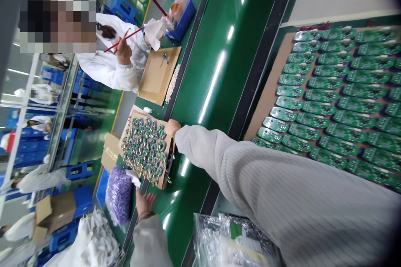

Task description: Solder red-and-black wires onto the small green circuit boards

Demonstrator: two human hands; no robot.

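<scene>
My right hand reaches across the green belt to the edge of a cardboard sheet; its fingers are hidden, so their grip cannot be made out. Small green circuit boards with metal parts crowd that sheet, which lies by the belt's far edge. My left hand is near the sheet's lower corner in the picture, fingers stretched out and apart. A white piece lies just beyond its fingertips.
The green conveyor belt runs between two work surfaces. Rows of circuit boards lie on cardboard at right. Across the belt, a co-worker holds red sticks beside a cardboard tray and blue bin. A purple-filled bag lies nearby.
</scene>
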